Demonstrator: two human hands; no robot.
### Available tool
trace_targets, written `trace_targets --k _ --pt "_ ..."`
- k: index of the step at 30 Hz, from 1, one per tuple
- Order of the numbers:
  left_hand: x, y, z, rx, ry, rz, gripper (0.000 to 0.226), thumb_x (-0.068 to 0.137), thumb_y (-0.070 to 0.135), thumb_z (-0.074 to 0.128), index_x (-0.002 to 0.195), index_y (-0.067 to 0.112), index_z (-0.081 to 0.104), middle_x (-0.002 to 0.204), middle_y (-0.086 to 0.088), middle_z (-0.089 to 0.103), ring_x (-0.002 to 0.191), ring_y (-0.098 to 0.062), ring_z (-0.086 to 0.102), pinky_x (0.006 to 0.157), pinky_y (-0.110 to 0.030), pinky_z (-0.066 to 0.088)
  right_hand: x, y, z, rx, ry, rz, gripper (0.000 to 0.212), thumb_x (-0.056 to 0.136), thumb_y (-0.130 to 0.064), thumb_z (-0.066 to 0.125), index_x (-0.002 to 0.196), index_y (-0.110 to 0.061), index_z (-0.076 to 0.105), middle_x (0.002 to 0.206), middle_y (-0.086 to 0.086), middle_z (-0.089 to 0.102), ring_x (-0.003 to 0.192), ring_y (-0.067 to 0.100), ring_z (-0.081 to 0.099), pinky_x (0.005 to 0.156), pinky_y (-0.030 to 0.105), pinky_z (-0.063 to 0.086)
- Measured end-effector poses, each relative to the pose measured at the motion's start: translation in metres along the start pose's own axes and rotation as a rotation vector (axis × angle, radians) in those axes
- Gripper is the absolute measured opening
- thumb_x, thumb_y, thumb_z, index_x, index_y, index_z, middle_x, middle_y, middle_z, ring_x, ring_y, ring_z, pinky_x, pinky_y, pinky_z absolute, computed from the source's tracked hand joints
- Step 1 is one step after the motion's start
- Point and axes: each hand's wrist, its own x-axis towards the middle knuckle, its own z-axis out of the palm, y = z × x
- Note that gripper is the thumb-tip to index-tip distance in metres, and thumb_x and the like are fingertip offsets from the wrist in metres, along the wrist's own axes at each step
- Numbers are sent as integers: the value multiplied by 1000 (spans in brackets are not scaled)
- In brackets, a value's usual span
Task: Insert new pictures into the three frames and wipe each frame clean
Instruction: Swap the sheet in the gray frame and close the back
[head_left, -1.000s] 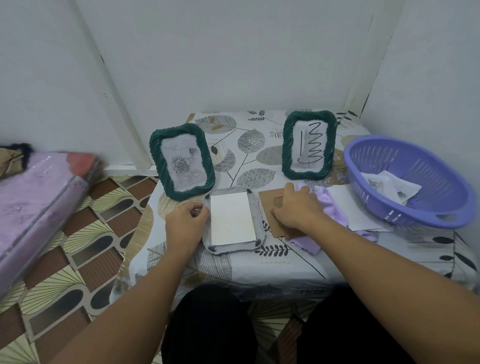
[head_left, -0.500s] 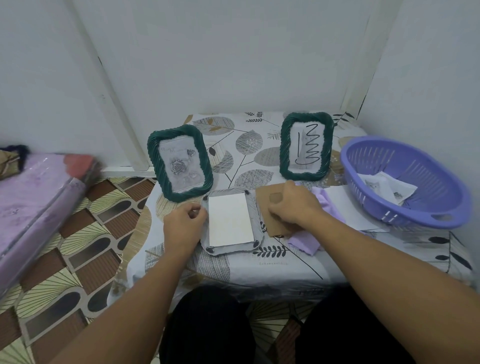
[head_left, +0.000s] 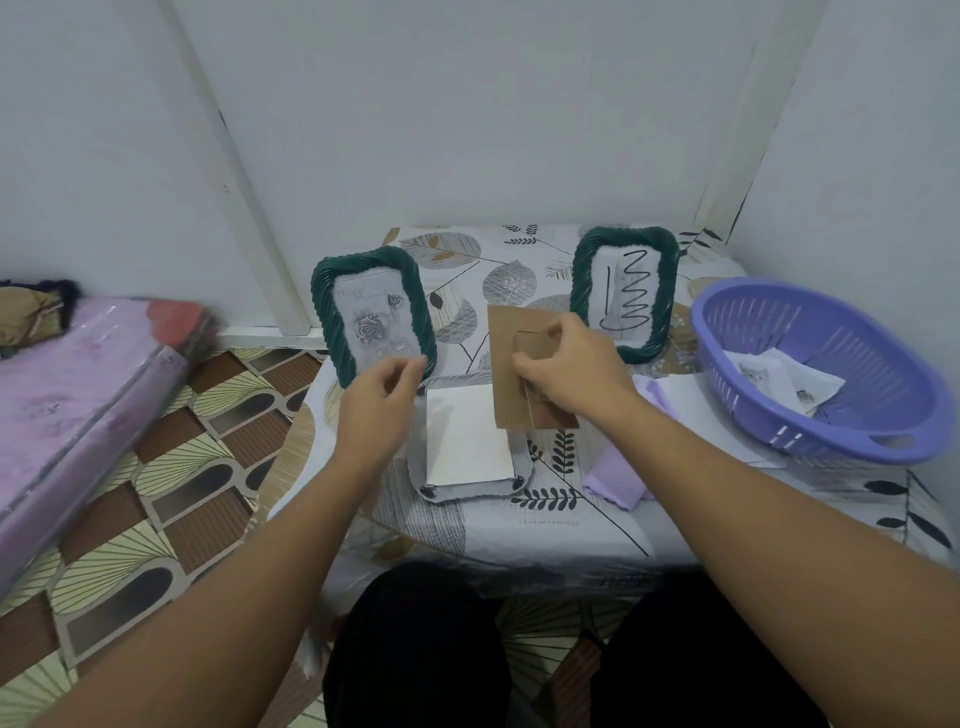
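Over the face-down frame (head_left: 470, 441) at the table's (head_left: 597, 525) front edge, right hand (head_left: 569, 371) now grips the brown backing board (head_left: 506, 338), lifted off the table since a moment ago, left hand (head_left: 379, 397) loosely curled and empty, so backing goes on next, wiping likely pending.

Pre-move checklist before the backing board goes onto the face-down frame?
1. Right hand has a grip on the brown backing board: ok, held tilted above the table.
2. White sheet lies inside the face-down frame: ok.
3. Sheet is picture-side down: cannot tell.
4. Left hand clear of the opening: ok, it hovers beside it, holding nothing.
5. Corner tabs turned out of the way: cannot tell, too small.
6. Purple cloth within reach for wiping: ok.
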Motion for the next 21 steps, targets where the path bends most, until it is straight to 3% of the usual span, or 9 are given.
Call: trace_targets --k 3,6,9,13,15,18,21 --pt "9 21 3 -84 -191 -55 39 101 55 52 107 24 76 91 5 76 88 -8 67 79 -31 49 -2 -9 8 34 13 -35 56 83 -51 69 125 -19 49 93 -2 69 89 19 65 73 33 50" --pt "7 32 10 -210 -314 -105 33 102 44 56 104 19 77 88 9 77 77 4 65 70 -21 45 -5 -15 20 71 6 -49 59 80 -55 70 123 -21 48 97 0 69 92 21 65 72 32 46" --pt "6 28 16 -253 -294 -119 22 101 27 63 91 11 75 66 13 64 55 3 50 64 -22 40 -10 -17 28 123 -23 -65 64 80 -59 71 125 -20 48 102 0 67 95 20 65 82 35 53" --pt "6 18 6 -253 -311 -164 22 101 27 63 87 13 72 66 9 62 57 -2 49 64 -23 39 -11 -9 36 182 -21 -59 64 85 -63 69 131 -23 52 123 4 54 110 19 56 97 38 48" --pt "4 15 -1 -294 -325 -205 22 101 27 62 89 13 73 63 13 62 57 -2 49 61 -22 38 -9 -3 37 284 -41 -18 55 90 -54 68 135 -26 53 121 4 58 111 20 59 100 41 49" --pt "4 7 -9 -356 -313 -290 21 100 26 63 91 11 74 60 12 60 61 -9 43 60 -25 35 -11 6 38 472 -212 59 44 94 -34 71 134 -25 56 102 7 71 97 21 71 96 46 55" --pt "2 -2 -9 -270 -280 -289 20 96 28 70 90 9 76 62 13 65 62 -8 51 63 -26 39 -13 10 43 510 -281 70 37 91 -19 76 125 -21 61 94 14 73 81 24 73 88 47 60"
